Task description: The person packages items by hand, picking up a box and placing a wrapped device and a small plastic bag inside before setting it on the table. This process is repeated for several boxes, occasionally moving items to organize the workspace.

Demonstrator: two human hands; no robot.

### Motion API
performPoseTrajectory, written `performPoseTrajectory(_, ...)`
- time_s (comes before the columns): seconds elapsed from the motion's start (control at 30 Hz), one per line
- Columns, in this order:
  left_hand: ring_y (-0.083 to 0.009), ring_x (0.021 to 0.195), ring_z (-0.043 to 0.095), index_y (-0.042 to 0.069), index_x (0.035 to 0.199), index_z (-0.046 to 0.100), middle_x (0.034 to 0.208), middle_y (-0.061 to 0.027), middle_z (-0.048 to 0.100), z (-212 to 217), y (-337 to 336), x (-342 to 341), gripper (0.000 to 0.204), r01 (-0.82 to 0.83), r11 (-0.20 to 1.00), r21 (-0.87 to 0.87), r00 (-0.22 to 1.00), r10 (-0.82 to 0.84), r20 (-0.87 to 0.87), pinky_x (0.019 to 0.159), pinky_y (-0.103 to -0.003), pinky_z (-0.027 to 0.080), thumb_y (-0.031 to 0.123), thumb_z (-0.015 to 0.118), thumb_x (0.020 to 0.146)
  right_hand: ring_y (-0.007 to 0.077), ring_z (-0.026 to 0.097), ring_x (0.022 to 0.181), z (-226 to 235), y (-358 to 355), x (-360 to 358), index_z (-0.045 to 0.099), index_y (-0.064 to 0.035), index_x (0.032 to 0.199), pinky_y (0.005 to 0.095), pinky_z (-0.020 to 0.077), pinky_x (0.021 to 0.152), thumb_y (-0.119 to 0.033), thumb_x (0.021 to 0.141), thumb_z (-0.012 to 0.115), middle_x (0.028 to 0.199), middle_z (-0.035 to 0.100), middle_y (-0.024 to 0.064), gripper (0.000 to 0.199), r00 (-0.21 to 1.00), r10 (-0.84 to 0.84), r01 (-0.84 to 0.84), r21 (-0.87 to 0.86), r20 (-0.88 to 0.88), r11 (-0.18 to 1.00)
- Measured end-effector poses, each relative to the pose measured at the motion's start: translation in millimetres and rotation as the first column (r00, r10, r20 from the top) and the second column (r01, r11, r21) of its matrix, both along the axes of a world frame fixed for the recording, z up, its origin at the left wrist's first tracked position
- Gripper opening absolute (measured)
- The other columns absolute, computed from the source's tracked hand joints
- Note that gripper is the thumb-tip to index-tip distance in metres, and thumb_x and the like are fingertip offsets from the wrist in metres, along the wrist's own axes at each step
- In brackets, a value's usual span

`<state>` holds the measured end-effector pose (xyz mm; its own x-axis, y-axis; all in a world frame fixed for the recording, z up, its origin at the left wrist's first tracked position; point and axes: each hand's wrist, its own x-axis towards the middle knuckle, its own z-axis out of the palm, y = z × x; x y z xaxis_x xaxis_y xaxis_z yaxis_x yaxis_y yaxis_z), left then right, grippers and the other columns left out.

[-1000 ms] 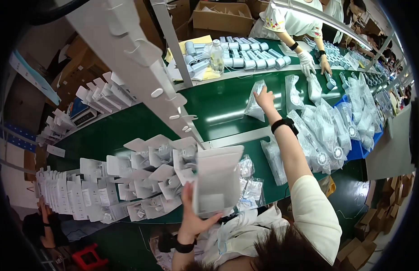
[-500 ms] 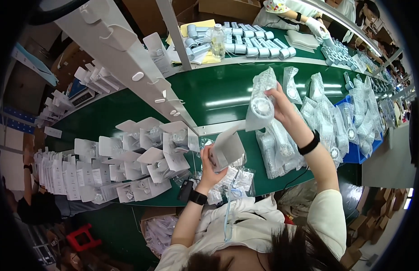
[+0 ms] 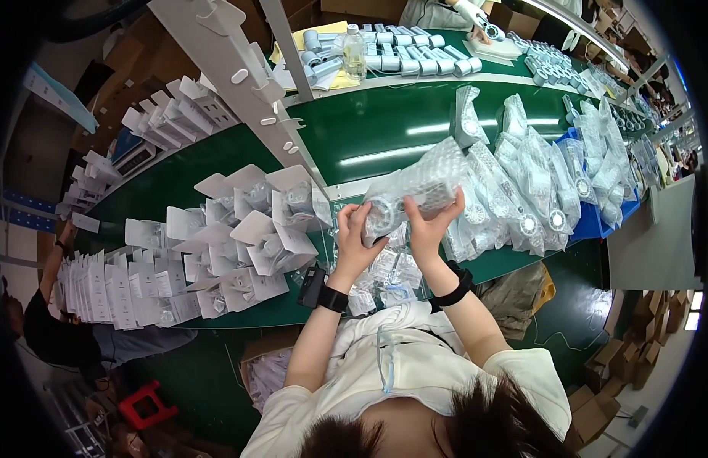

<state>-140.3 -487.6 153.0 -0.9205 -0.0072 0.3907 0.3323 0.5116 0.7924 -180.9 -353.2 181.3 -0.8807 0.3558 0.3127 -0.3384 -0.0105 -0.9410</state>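
Note:
Between my hands, above the green table, lies a bubble-wrapped device [image 3: 419, 183] shaped like a hair dryer, its round end toward my left hand. My left hand [image 3: 357, 243] grips that round end, fingers curled around it. My right hand [image 3: 436, 221] holds the wrapped body from the right, thumb on the near side. The white box that my left hand held cannot be made out behind the package. Small clear bags of parts [image 3: 388, 271] lie on the table below my hands. To my left stand open white boxes [image 3: 251, 206] with wrapped things inside.
More bubble-wrapped devices [image 3: 514, 191] are piled at right, beside a blue bin [image 3: 625, 210]. A grey metal post [image 3: 274, 114] rises from the table left of centre. Bare light-blue devices [image 3: 423, 65] and a clear bottle [image 3: 354, 53] stand on the far table. Other people work nearby.
My right hand has brought the bubble-wrapped device left and down to my left hand, tilting it nearly level. Both hands now meet on it. The white box has dropped out of sight.

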Motion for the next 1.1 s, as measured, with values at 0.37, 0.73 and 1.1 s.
performPoseTrajectory(0.37,-0.0368,0.104,0.041,0.005,0.110,0.032,0.114,-0.0191,0.035,-11,-19,25,0.071,-0.161,0.986,0.036,0.980,0.164,-0.108,0.086,-0.042,0.037,0.010,0.077,0.055,0.0358,0.030,0.119,32,14,4,0.061,-0.0170,0.102,0.0445,0.0302,0.095,-0.012,0.067,0.066,0.121,0.039,0.0114,0.035,0.800,0.601,-0.408,0.730,-0.005,0.549)
performPoseTrajectory(0.73,-0.0359,0.105,0.044,0.001,0.113,0.027,0.115,-0.0205,0.037,-8,-25,43,0.076,-0.227,0.974,-0.002,0.957,0.224,0.187,0.085,-0.039,0.038,0.014,0.078,0.058,0.0304,0.035,0.118,43,-9,3,0.058,-0.0135,0.107,0.0403,0.0331,0.095,-0.001,0.070,0.057,0.123,0.038,0.0096,0.039,0.382,0.917,-0.827,0.483,0.109,0.287)
performPoseTrajectory(1.1,-0.0312,0.109,0.043,0.006,0.105,0.021,0.121,-0.0212,0.033,-29,-20,49,0.079,-0.292,0.926,0.239,0.955,0.270,0.120,0.088,-0.037,0.038,0.013,0.081,0.055,0.0314,0.037,0.116,8,-4,8,0.052,-0.0144,0.113,0.0407,0.0375,0.090,-0.006,0.069,0.059,0.121,0.038,0.0146,0.045,0.651,0.737,-0.704,0.510,0.184,0.494)
